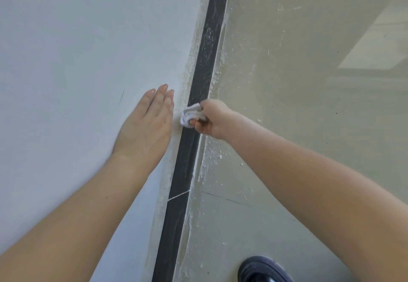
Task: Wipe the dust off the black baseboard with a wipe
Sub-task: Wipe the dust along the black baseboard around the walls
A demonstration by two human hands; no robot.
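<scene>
The right hand pinches a crumpled white wipe against the black baseboard. To its left, the left hand lies flat on the wall, fingers pressed together.

Wall left, baseboard between, floor right (shoe on it)

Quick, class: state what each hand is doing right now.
Left hand: open, flat against the wall, holding nothing.
Right hand: closed on the wipe, at the baseboard.
</scene>
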